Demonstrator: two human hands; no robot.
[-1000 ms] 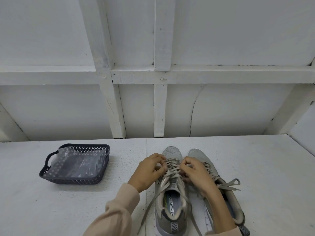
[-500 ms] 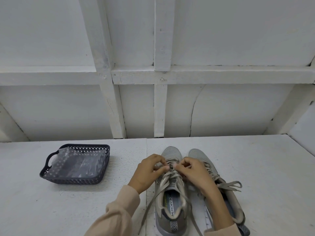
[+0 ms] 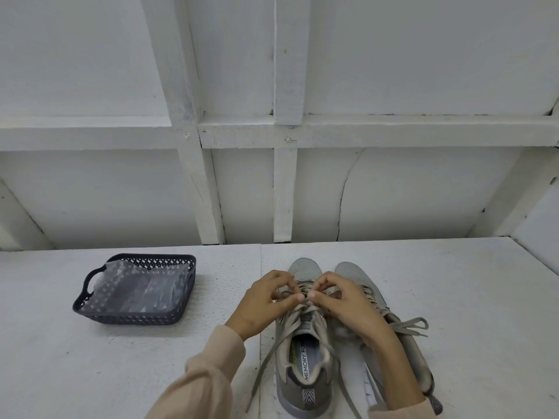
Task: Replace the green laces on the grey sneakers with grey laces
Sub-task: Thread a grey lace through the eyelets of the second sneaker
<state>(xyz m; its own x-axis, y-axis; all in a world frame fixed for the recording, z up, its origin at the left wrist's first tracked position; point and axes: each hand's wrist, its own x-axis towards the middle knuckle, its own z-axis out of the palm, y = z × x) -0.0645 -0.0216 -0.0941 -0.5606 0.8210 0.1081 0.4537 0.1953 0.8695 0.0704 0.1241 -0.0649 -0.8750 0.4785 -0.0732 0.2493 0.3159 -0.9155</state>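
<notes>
Head view: over the last second the two hands barely shift in place but close in on each other. The right hand (image 3: pixel 348 303) sat a touch lower on the lacing a second ago, and now both thumb tips meet just above the middle crossings of the sneaker under the hands (image 3: pixel 302 385). This reads as snugging or feeding a crossing, not tying yet. The left hand (image 3: pixel 261 302) comes in from the left with wrist bent and fingers curled, thumb and forefinger pinching the grey lace (image 3: pixel 292 320). The right hand mirrors it from the right, fingers curled over the eyelet rows and pinching the same lace, forearm lying across the second sneaker (image 3: pixel 352 272). Both loose ends of the lace trail toward the camera, one on each side of the heel opening, not knotted. The second sneaker stands just beside the first, toes pointing away, and its lace is already done up in a bow (image 3: pixel 408 323). No green lace shows anywhere, so the swap looks near its end, with this shoe's tightening and bow left to do. Both sneakers stand on the white table (image 3: pixel 469 297), near its front edge. A dark mesh basket (image 3: pixel 127 317) sits well apart to the left with a clear plastic bag (image 3: pixel 142 287) in it; I cannot tell the bag's contents. The basket is unchanged across the frames. A beige sleeve (image 3: pixel 205 373) covers the left forearm.
</notes>
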